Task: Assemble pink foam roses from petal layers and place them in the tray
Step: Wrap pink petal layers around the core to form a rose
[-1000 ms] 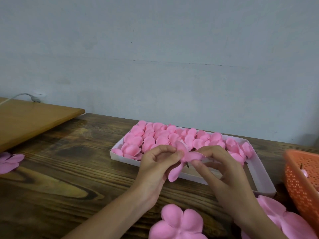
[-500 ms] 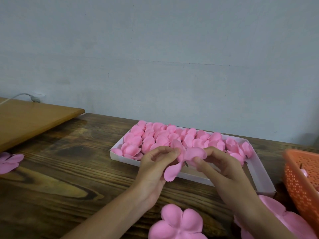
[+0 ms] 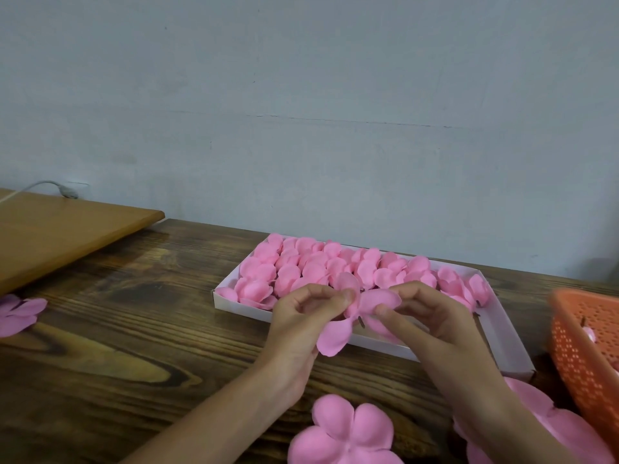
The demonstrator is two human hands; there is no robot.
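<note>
Both hands hold one pink foam petal layer [image 3: 361, 309] just above the near wall of the white tray [image 3: 502, 323]. My left hand [image 3: 301, 316] pinches its left petals; my right hand [image 3: 425, 316] pinches the right petals with thumb and fingers. A short dark stem tip shows under the layer's centre, and one petal hangs down toward the table. Behind the hands the tray holds several finished pink roses [image 3: 301, 266], filling its left and far part.
A flat pink petal layer [image 3: 345, 430] lies on the dark wood table near me, more petal layers [image 3: 536, 416] lie at the right, another [image 3: 16, 313] at far left. An orange perforated basket [image 3: 589, 349] stands at the right edge. A lighter wooden board [image 3: 67, 229] lies at back left.
The hands stay in place over the tray's near wall. The fingers have shifted on the petal layer, and its petals have spread and turned slightly.
</note>
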